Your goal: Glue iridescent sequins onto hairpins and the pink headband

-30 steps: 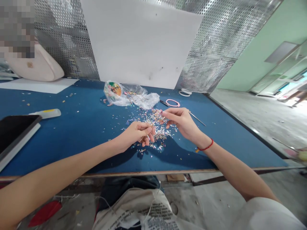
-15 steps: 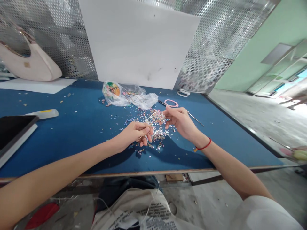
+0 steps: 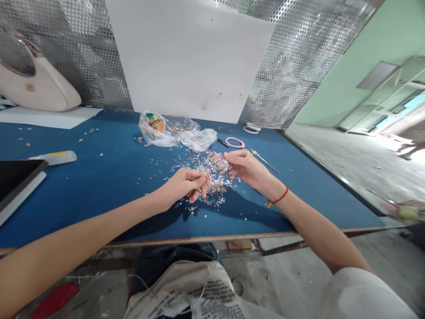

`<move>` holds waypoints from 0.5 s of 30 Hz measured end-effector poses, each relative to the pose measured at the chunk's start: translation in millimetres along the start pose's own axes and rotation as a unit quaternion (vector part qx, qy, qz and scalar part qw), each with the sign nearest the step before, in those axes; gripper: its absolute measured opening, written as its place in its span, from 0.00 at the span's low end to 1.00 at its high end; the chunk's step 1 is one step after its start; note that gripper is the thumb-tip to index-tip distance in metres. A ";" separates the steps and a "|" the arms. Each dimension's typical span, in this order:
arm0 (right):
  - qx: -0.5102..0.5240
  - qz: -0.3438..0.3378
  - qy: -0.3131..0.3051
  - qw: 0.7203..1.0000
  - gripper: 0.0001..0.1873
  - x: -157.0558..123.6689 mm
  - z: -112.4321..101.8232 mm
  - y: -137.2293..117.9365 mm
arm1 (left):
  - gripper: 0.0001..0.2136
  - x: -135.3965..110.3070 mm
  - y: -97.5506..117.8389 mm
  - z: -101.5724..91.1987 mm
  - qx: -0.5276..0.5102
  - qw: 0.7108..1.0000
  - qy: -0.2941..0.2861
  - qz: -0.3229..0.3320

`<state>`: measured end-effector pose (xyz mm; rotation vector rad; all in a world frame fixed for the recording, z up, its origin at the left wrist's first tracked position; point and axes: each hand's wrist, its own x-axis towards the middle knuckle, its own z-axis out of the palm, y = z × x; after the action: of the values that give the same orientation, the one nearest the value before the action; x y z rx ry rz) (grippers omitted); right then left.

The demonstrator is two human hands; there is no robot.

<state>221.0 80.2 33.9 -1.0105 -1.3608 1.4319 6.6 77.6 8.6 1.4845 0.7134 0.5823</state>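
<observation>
My left hand [image 3: 194,184] pinches a thin gold-coloured stick [image 3: 210,169] between thumb and fingers. The stick slants up and right toward a sparkling, pinkish cluster [image 3: 218,160] at its far end. Around the right edge of that cluster, the thumb and fingertips of my right hand [image 3: 247,166] are pinched together; what lies between them is too small to make out. Below both hands, a loose heap of shiny multicoloured sequins [image 3: 217,188] spreads over the blue tabletop [image 3: 109,186].
Behind the heap lie a clear plastic bag [image 3: 201,139] and a round container [image 3: 153,125] with colourful bits. Pink-handled scissors [image 3: 235,142] and another thin stick [image 3: 268,164] are at right. A glue bottle [image 3: 61,157], dark tablet-like object [image 3: 20,179] and handbag [image 3: 46,84] occupy the left.
My right fingertips have closed together and moved slightly left against the sparkling cluster. My left hand keeps its hold on the stick. The whole view has shifted a little.
</observation>
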 end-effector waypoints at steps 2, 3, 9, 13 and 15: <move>-0.002 -0.001 -0.004 1.000 0.21 -0.1 1.1 -1.2 | 0.10 0.1 0.1 0.0 0.003 1.000 0.000 0.003; -0.006 -0.006 -0.004 1.000 0.20 -0.2 2.0 -1.7 | 0.09 0.2 0.1 0.1 0.003 1.000 0.000 0.003; -0.135 -0.136 0.076 0.979 0.16 -2.0 9.3 2.9 | 0.10 0.5 0.7 0.1 0.004 1.000 0.005 0.002; -0.200 -0.183 0.124 0.955 0.19 -3.2 13.2 8.3 | 0.10 0.1 -0.2 -0.9 -0.002 1.000 0.009 0.006; -0.165 -0.176 0.124 0.963 0.21 -3.0 14.2 9.0 | 0.10 0.0 -1.2 -1.3 -0.007 1.000 0.009 0.007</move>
<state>207.6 73.5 25.8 -1.0533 -1.5275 0.8032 5.6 78.3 7.4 1.4746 0.7117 0.6103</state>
